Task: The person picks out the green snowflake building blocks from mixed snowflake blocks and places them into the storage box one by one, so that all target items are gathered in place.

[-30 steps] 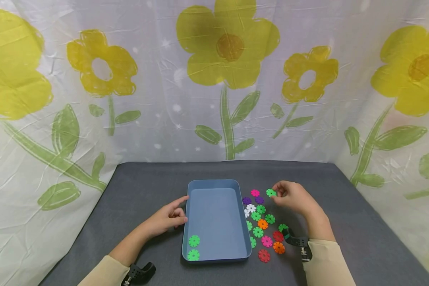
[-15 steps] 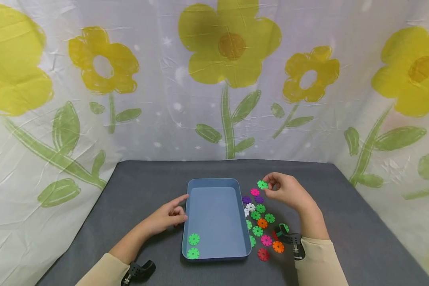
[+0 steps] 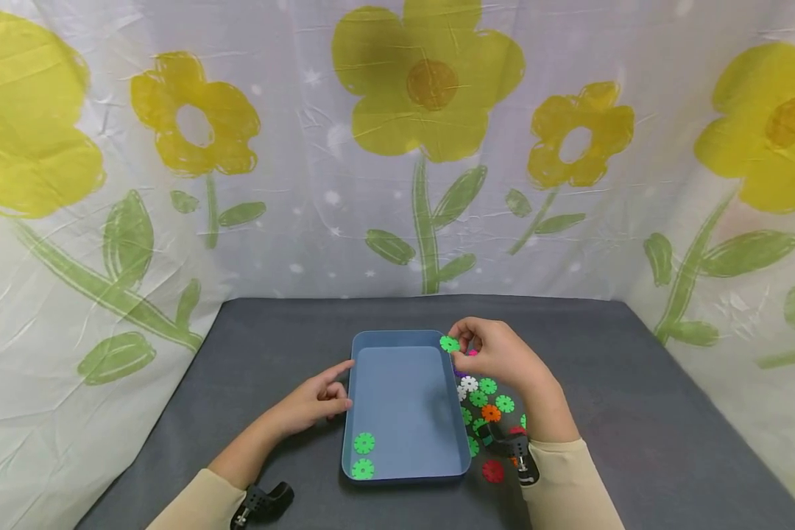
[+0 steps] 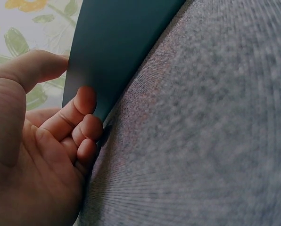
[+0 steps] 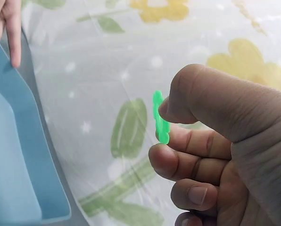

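My right hand (image 3: 493, 353) pinches a green notched plastic disc (image 3: 448, 344) between thumb and fingers, over the back right corner of the blue tray (image 3: 404, 401). Seen edge-on in the right wrist view, the held disc (image 5: 161, 117) stands upright at the fingertips. My left hand (image 3: 311, 399) rests at the tray's left side, its index finger straight against the rim and its thumb touching the side. Curled fingers (image 4: 86, 127) lie along the tray's outer wall in the left wrist view. Two green discs (image 3: 364, 456) lie in the tray's front left corner.
Loose notched discs in green, white, orange (image 3: 491, 413), red (image 3: 493, 471), pink and purple lie right of the tray, partly hidden under my right forearm. The dark cloth (image 3: 291, 320) covers the table. A flowered curtain (image 3: 291, 147) stands behind it.
My right hand has carried the green disc leftward from beyond the loose discs to the tray's back right corner. The left hand keeps its place at the tray.
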Demonstrator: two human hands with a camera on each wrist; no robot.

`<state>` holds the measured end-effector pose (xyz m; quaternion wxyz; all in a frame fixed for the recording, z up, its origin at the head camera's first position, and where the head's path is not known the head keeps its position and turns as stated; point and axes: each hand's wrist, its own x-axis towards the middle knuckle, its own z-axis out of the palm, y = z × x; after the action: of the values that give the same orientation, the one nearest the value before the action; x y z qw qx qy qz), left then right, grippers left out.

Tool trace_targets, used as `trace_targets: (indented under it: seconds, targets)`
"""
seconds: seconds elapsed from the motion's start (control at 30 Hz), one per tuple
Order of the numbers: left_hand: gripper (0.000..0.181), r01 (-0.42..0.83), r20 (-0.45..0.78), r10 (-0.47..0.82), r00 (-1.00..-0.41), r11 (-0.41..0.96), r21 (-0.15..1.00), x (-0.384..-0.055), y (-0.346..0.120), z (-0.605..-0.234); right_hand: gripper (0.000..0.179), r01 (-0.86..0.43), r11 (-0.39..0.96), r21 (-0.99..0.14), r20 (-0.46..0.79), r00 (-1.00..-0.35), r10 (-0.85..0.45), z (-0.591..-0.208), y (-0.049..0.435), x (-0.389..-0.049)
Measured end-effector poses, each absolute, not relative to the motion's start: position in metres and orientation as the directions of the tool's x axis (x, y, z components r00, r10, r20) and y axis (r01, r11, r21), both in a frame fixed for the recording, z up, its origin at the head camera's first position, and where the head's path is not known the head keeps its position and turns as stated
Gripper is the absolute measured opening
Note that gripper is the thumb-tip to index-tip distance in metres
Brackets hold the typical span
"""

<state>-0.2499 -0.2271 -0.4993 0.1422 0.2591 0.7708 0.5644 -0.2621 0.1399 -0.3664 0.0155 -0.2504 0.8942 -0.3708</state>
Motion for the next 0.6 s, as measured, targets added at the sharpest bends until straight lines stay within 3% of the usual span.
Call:
trace_targets:
  seconds: [0.6]
  targets:
    - [0.077, 0.224, 0.060, 0.549, -0.834, 0.237, 0.945, -0.249, -0.226, -0.498, 0.025, -0.556, 0.564, -0.610, 0.167, -0.786, -0.595, -0.372, 0.084, -0.252]
